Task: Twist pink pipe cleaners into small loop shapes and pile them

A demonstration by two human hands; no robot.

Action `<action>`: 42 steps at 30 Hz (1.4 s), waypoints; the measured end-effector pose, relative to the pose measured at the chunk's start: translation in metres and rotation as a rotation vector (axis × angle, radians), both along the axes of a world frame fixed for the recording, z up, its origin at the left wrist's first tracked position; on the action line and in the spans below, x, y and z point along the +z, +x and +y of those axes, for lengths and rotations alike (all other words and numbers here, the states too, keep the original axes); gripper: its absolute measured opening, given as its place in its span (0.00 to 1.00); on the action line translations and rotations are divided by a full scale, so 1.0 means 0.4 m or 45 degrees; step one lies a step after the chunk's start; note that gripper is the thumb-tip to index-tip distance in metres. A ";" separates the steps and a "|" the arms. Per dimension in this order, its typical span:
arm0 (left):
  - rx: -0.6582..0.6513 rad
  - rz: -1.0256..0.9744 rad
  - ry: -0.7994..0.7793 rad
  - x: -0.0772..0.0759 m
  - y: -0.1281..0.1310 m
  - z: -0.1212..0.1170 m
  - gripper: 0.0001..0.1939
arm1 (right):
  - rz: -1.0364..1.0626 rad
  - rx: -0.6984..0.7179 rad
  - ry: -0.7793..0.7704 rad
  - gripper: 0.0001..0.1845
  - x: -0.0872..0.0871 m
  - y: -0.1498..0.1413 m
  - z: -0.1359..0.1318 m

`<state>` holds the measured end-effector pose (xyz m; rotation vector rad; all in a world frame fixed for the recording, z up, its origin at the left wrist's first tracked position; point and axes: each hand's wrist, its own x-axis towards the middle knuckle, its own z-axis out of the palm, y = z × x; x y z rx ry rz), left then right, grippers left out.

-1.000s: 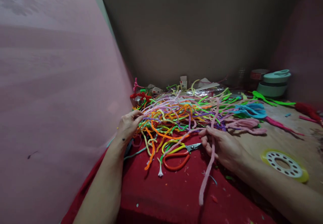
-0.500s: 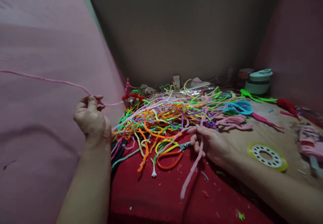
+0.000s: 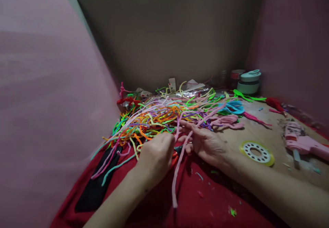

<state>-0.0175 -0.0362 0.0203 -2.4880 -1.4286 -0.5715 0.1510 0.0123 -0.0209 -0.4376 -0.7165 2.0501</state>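
Note:
My left hand (image 3: 158,152) is a closed fist, low in front of the pile. From the top of that fist rises a thin pink-purple pipe cleaner, bending over towards the heap. Just to the right, my right hand (image 3: 205,144) has its fingers partly curled, the index finger stretched left. A long pale pink pipe cleaner (image 3: 177,183) runs across this hand, its lower end hanging over the red cloth. Behind both hands lies a tangled pile of many-coloured pipe cleaners (image 3: 154,118). Scissors (image 3: 175,159) with orange handles are mostly hidden between my hands.
A yellow-and-white ring-shaped spool (image 3: 257,153) and a pink glue gun (image 3: 298,142) lie on the right. A mint-green lidded container (image 3: 248,83) stands at the back. On the red cloth (image 3: 205,207) are small scraps and a black flat object (image 3: 94,190). Walls enclose the place.
My left hand has come down and right from beside the left wall, close to my right hand. My right hand keeps the pale pink pipe cleaner. The view has shifted somewhat.

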 end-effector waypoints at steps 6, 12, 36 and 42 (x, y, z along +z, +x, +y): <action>0.017 -0.033 -0.131 -0.040 -0.004 -0.019 0.06 | 0.047 -0.036 -0.019 0.18 0.002 0.004 0.005; 0.103 -0.068 -0.216 -0.024 0.001 -0.030 0.07 | 0.064 0.034 -0.052 0.20 -0.001 0.004 0.005; 0.883 -0.440 0.404 0.154 -0.297 0.132 0.09 | -0.265 -0.033 -0.177 0.11 -0.012 -0.002 0.004; 0.869 -0.594 0.191 0.118 -0.338 0.192 0.12 | -0.325 -0.104 -0.161 0.12 -0.018 -0.008 0.002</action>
